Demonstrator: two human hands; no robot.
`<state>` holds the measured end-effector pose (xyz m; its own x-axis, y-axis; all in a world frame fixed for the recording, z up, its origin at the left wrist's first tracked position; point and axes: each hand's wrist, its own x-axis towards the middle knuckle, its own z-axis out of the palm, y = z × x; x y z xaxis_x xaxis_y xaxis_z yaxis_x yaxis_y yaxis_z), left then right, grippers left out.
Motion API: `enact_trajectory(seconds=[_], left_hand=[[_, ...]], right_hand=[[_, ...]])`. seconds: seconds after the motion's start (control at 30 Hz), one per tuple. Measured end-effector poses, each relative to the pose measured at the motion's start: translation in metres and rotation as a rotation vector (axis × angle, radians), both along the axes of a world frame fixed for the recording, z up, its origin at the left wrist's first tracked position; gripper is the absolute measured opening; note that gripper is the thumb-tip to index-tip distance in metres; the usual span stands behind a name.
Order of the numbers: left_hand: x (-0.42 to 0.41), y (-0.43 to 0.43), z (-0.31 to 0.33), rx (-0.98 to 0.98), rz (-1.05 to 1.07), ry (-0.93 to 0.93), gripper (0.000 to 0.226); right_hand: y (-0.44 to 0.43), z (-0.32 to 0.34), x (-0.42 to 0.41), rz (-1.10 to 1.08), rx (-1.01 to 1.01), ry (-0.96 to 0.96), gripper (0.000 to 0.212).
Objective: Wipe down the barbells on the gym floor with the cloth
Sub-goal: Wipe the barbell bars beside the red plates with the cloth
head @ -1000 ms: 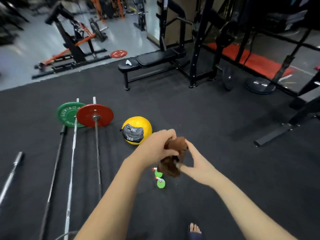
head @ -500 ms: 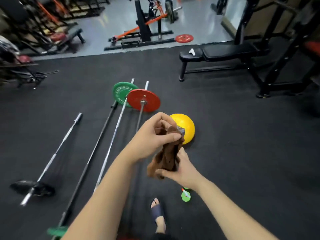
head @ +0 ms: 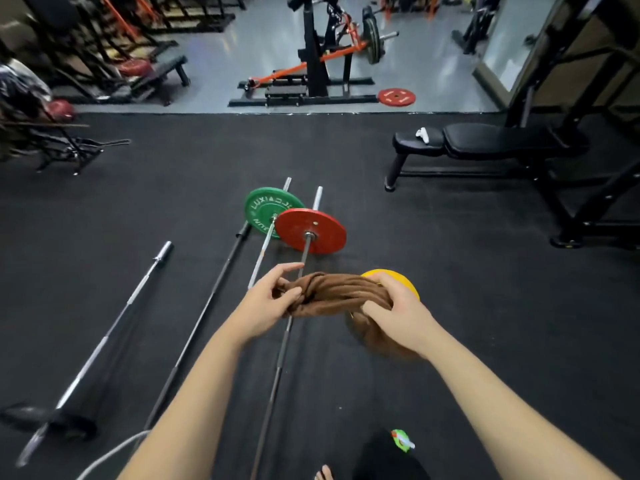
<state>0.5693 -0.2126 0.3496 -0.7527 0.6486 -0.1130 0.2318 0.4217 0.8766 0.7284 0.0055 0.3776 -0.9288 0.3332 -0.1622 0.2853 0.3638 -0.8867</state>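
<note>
**Brown cloth drawn out over barbells on gym floor**

A person's two hands hold a brown cloth (head: 332, 292), twisted into a rope, in the air above the black rubber floor (head: 450, 341). The left hand (head: 266, 303) pinches one end between thumb and curled fingers, with its forefinger stretched out. The right hand (head: 398, 313) is clenched round the other end, and a loose bunch of fabric hangs beneath it.

Directly under the cloth lies a dark barbell (head: 277, 375) carrying a red plate (head: 310, 231) at its far end. Just to its left lie a silver barbell (head: 262, 252) with a green plate (head: 266, 209) and a bare black bar (head: 199, 327). Apart from these lies a chrome barbell (head: 101, 341) whose near end bears what looks like a dark plate (head: 52, 417).

A yellow ball (head: 398, 277) sits on the floor behind the right hand, partly hidden by it. Near the person's bare toes (head: 323, 472) is a small green spray bottle (head: 401, 441), too blurred to show what it holds. Beyond the mat, a loose red disc (head: 396, 97) lies flat on the grey floor (head: 214, 64) beside a black-and-orange machine (head: 315, 64).
</note>
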Motion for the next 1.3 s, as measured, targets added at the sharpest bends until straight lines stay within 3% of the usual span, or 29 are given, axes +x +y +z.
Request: enact_trajectory(seconds=[0.1, 0.23, 0.33, 0.4, 0.43, 0.53, 0.6, 0.77, 0.93, 1.07, 1.17, 1.3], left_hand=[[-0.033, 0.022, -0.013, -0.04, -0.132, -0.021, 0.059], [-0.081, 0.054, -0.032, -0.014, -0.234, -0.152, 0.059], [-0.133, 0.076, -0.052, -0.05, -0.148, -0.159, 0.088], [-0.176, 0.093, -0.063, -0.079, -0.084, -0.13, 0.095], [-0.197, 0.101, -0.069, -0.095, -0.07, -0.1, 0.087], [-0.261, 0.119, -0.083, -0.216, -0.034, -0.048, 0.035], [-0.304, 0.128, -0.091, -0.27, -0.001, -0.056, 0.015], [-0.386, 0.137, -0.134, -0.34, 0.171, -0.082, 0.03], [-0.444, 0.139, -0.192, -0.392, 0.228, -0.184, 0.043], [-0.492, 0.158, -0.246, -0.394, 0.205, -0.315, 0.038], [-0.531, 0.179, -0.294, -0.374, 0.138, -0.377, 0.039], [-0.577, 0.204, -0.37, -0.344, 0.199, -0.478, 0.037]], right_hand=[[0.013, -0.002, -0.048, -0.022, -0.051, -0.001, 0.027], [0.038, -0.021, -0.122, -0.05, -0.159, -0.011, 0.027], [0.058, -0.038, -0.189, 0.016, -0.174, -0.023, 0.027], [0.075, -0.05, -0.242, 0.093, -0.172, -0.039, 0.027], [0.083, -0.058, -0.267, 0.134, -0.165, -0.055, 0.027], [0.105, -0.082, -0.338, 0.232, -0.124, -0.113, 0.031], [0.119, -0.101, -0.38, 0.296, -0.11, -0.152, 0.039], [0.15, -0.152, -0.47, 0.452, -0.145, -0.319, 0.06], [0.158, -0.206, -0.545, 0.468, -0.143, -0.322, 0.057], [0.169, -0.257, -0.597, 0.429, -0.06, -0.358, 0.05], [0.181, -0.308, -0.636, 0.385, -0.027, -0.375, 0.047], [0.199, -0.404, -0.69, 0.367, 0.085, -0.397, 0.048]])
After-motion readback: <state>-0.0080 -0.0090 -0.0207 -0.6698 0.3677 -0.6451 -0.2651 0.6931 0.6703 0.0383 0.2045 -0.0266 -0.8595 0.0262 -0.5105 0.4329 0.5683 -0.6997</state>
